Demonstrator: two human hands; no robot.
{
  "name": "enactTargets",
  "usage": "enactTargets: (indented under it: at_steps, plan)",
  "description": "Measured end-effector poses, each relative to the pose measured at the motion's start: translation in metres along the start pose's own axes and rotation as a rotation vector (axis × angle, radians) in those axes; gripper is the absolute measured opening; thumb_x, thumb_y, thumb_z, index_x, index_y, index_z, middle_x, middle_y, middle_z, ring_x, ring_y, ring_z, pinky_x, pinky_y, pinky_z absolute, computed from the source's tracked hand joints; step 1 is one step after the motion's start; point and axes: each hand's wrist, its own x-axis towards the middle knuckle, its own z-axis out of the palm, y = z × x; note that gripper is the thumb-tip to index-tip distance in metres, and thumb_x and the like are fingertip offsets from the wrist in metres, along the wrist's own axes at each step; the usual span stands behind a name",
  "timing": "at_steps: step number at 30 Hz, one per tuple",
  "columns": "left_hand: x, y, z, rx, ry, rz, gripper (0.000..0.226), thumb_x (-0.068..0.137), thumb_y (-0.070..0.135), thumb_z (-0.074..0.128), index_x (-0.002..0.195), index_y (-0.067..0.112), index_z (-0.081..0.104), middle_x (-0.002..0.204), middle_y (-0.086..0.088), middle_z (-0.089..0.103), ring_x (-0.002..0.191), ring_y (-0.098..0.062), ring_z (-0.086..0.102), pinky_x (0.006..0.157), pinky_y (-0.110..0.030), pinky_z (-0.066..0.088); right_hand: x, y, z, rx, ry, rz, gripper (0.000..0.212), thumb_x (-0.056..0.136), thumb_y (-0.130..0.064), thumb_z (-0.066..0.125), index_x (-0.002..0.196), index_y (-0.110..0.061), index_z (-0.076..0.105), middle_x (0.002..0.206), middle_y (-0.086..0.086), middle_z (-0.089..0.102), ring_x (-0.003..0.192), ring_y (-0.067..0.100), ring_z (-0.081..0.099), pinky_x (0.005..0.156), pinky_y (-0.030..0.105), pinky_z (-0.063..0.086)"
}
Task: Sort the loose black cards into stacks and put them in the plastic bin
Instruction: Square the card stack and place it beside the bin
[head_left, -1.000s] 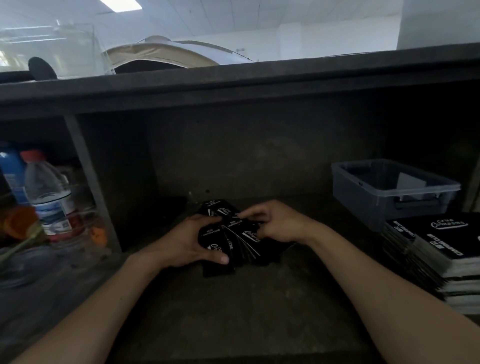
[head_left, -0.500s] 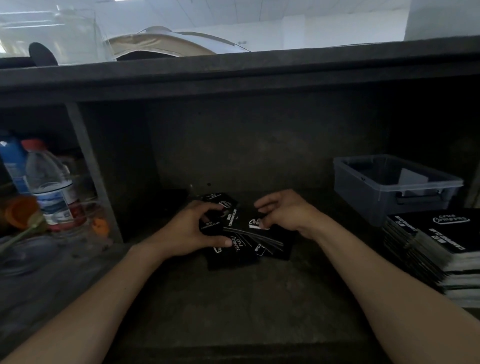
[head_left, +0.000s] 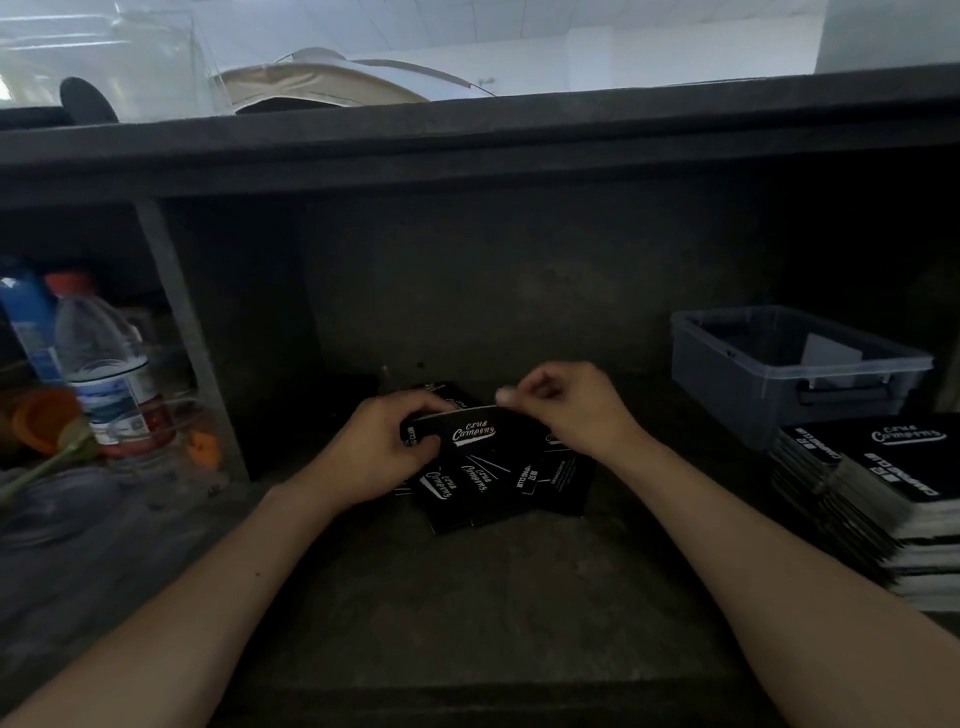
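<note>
Right, both hands were at the centre of the frame, working over the loose black cards (head_left: 498, 483), which lay fanned and overlapping on the dark shelf (head_left: 467, 597) just below the knuckles. The left hand (head_left: 382, 447) gripped 1 raised card (head_left: 457, 428), fingers curled round its left end, white logo facing the camera. The right hand (head_left: 566, 410) had its fingers curled too, thumb and forefinger pinching that same card at its upper right corner, though the fingertips were blurred. Whether more than 1 card sat in that grip could not be told. Over at the right edge, the plastic bin (head_left: 748, 374) stood well apart from the hands, at the back of the shelf. Just in front of it, lower right, a tall pile of black cards (head_left: 883, 478) leaned in slipping layers. Far left, a water bottle (head_left: 104, 374) stood upright in the neighbouring compartment
</note>
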Motion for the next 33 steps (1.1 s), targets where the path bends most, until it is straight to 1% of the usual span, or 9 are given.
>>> enactTargets:
  at_steps: [3,6,8,12,17,22,25,29,33]
  plan:
    - [0.0,0.002,0.007,0.006,-0.083,-0.008,0.028,0.092,0.02,0.064,0.119,0.029,0.067,0.111,0.014,0.072,0.103,-0.001,0.068,0.092,-0.029,0.056,0.0,-0.003,-0.001,0.08,-0.065,0.143,0.04,0.096,-0.048,0.051,0.084,-0.017,0.073,0.084,0.002,0.074,0.08,0.015,0.07,0.077,0.033,0.057]
    - [0.002,0.002,0.0,-0.027,0.034,-0.083,0.035,0.094,0.008,0.064,0.102,0.042,0.066,0.096,0.025,0.072,0.095,0.005,0.067,0.086,-0.02,0.054,0.001,-0.007,0.005,0.21,-0.055,0.249,0.034,0.101,-0.034,0.045,0.086,-0.016,0.069,0.093,0.011,0.072,0.082,0.022,0.069,0.071,0.033,0.056]
    - [0.003,-0.002,-0.009,-0.037,0.163,-0.136,0.041,0.091,0.002,0.065,0.093,0.042,0.066,0.089,0.027,0.071,0.087,0.007,0.067,0.078,-0.012,0.051,0.001,-0.004,0.008,0.152,-0.03,0.255,0.028,0.098,-0.033,0.05,0.091,-0.014,0.069,0.097,0.01,0.073,0.087,0.022,0.069,0.077,0.036,0.056]
    - [0.005,-0.008,-0.015,-0.041,0.225,-0.231,0.035,0.088,0.003,0.067,0.086,0.038,0.067,0.083,0.017,0.072,0.077,0.001,0.066,0.075,-0.022,0.052,-0.011,-0.001,0.012,-0.323,-0.312,0.1,0.052,0.069,-0.059,0.076,0.107,-0.024,0.071,0.097,-0.01,0.066,0.094,0.008,0.063,0.081,0.023,0.048]
    - [0.008,-0.011,-0.01,-0.099,0.232,-0.295,0.031,0.092,0.002,0.06,0.09,0.032,0.068,0.086,0.01,0.071,0.077,0.002,0.064,0.074,-0.021,0.048,-0.002,-0.001,0.005,-0.075,-0.43,0.198,0.056,0.059,-0.015,0.092,0.109,-0.021,0.067,0.107,-0.001,0.067,0.098,0.011,0.064,0.089,0.028,0.054]
    - [0.009,-0.002,-0.009,-0.242,0.178,-0.279,0.032,0.095,-0.006,0.05,0.104,0.018,0.07,0.101,-0.005,0.073,0.093,-0.011,0.065,0.088,-0.027,0.048,-0.002,-0.001,-0.012,0.082,-0.263,0.126,0.035,0.064,0.001,0.085,0.088,-0.022,0.074,0.091,0.004,0.074,0.086,0.016,0.069,0.08,0.026,0.055]
    - [0.008,0.002,-0.01,-0.281,0.19,-0.247,0.035,0.098,-0.004,0.046,0.11,0.02,0.068,0.106,0.0,0.071,0.099,-0.008,0.065,0.092,-0.025,0.049,-0.002,-0.002,-0.013,0.167,-0.226,0.1,0.031,0.065,0.007,0.082,0.083,-0.018,0.073,0.097,0.011,0.074,0.089,0.019,0.07,0.081,0.027,0.057]
    - [0.008,0.001,-0.015,-0.232,0.339,-0.272,0.035,0.101,0.002,0.043,0.111,0.025,0.067,0.106,0.008,0.07,0.1,-0.004,0.064,0.087,-0.02,0.048,-0.001,-0.005,-0.017,0.189,-0.268,0.113,0.029,0.066,0.003,0.082,0.079,-0.02,0.072,0.096,0.005,0.075,0.086,0.011,0.069,0.073,0.018,0.053]
    - [0.003,0.007,-0.005,-0.322,0.028,-0.292,0.032,0.104,0.014,0.045,0.097,0.03,0.072,0.099,0.003,0.075,0.098,-0.013,0.069,0.087,-0.025,0.052,-0.004,-0.006,-0.006,0.218,-0.171,0.145,0.029,0.064,0.002,0.085,0.079,-0.016,0.068,0.087,0.005,0.073,0.075,0.014,0.068,0.064,0.021,0.054]
